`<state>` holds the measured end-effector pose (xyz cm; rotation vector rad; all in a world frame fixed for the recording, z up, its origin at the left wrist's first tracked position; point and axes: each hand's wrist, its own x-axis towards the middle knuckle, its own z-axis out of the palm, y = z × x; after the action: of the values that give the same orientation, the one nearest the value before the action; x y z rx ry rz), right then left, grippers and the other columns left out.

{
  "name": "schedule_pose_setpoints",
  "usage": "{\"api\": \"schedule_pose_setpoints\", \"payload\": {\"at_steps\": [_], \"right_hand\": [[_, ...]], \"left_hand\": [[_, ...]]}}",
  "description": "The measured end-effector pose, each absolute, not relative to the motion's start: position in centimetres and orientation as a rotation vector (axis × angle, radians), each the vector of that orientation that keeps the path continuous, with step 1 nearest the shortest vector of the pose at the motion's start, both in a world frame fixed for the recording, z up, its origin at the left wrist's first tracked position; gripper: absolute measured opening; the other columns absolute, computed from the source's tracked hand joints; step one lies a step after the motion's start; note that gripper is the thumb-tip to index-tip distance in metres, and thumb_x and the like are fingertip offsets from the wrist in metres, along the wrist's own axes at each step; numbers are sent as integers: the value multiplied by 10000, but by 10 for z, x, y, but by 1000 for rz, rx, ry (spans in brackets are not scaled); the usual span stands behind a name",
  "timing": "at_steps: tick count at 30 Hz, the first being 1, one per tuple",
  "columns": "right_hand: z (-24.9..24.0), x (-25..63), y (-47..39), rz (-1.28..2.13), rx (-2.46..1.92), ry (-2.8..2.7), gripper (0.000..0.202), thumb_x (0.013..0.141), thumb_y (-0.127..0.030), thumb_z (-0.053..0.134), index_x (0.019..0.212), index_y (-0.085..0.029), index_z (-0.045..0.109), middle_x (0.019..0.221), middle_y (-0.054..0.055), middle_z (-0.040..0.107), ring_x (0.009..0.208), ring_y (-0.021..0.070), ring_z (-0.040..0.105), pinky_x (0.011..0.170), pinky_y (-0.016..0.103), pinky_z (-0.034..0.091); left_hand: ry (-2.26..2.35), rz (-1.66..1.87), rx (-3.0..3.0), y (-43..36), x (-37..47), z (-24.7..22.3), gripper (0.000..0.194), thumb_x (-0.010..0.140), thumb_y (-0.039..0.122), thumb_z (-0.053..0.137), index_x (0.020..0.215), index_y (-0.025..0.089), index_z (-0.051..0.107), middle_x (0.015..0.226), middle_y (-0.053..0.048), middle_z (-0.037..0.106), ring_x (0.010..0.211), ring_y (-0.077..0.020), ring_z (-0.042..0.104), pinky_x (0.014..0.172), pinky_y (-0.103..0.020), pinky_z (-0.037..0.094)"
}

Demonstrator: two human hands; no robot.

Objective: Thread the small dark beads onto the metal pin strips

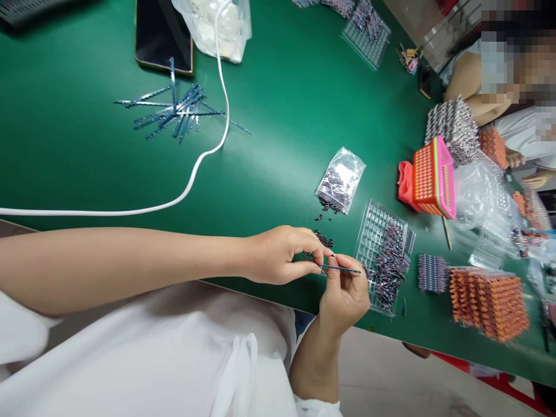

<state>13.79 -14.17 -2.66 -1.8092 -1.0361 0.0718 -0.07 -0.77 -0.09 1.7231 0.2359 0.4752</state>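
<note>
My left hand reaches in from the left, thumb and fingers closed at the near end of a thin dark blue strip. My right hand pinches the same strip between thumb and bent fingers. A tiny dark thing shows at the left fingertips, too small to name. Small dark beads lie loose just behind my hands. More beads spill from a clear plastic bag. To the right, a clear compartment tray carries a heap of thin bluish-pink pieces.
A pile of shiny blue strips lies at left, near a phone and a white cable. On the right are a plastic basket, orange stacked pieces and clear bags. Other people sit beyond, at upper right.
</note>
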Motion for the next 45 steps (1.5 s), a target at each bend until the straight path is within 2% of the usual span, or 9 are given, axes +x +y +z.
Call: {"api": "schedule_pose_setpoints", "payload": {"at_steps": [11,15,19,22,29,38,45], "right_hand": [[-24,139,-141,51,-1778,-1149,27,892,-229,657,913,-219,644,856,28,669,799,167,672,704,335,579],[-23,140,-142,-183,-1770,-1269,108,869,-162,687,932,-246,659,841,9,675,773,152,667,693,316,561],[-23,140,-144,-326,-1794,-1421,202,868,-141,685,1022,-270,666,898,21,697,793,154,674,720,328,565],[-24,140,-145,-304,-1784,-1424,240,863,-120,682,1051,-268,666,914,29,702,810,159,675,733,334,567],[-30,138,-143,-153,-1720,-1204,125,861,-144,681,954,-226,665,848,12,664,788,144,659,678,294,561],[-30,136,-142,-164,-1743,-1159,102,850,-161,703,920,-207,645,829,0,648,753,121,633,673,275,540],[-31,138,-144,-135,-1766,-1166,63,874,-204,679,922,-202,639,838,12,647,763,133,642,667,291,554]], "left_hand": [[231,420,1690,-8,-1,-1,47,880,177,612,883,187,658,1181,-87,735,1085,-206,644,971,-350,478],[301,312,1535,-5,-1,3,57,880,233,638,874,178,647,1197,-85,726,1124,-198,656,1006,-338,466],[340,289,1415,-4,2,4,104,870,266,647,845,166,631,1079,-78,743,1059,-201,672,970,-350,495],[339,299,1392,-4,2,3,110,868,268,648,837,165,628,1048,-71,746,1020,-194,678,960,-350,506],[252,384,1604,-7,-1,-2,35,876,207,635,869,176,650,1196,-86,730,1097,-200,664,982,-360,489],[125,598,1769,-11,1,-9,70,875,121,604,858,174,646,1187,-126,731,1069,-211,670,958,-385,527],[89,631,1838,-11,1,-12,96,863,88,591,865,175,632,1179,-128,732,1022,-218,662,904,-391,548]]}}
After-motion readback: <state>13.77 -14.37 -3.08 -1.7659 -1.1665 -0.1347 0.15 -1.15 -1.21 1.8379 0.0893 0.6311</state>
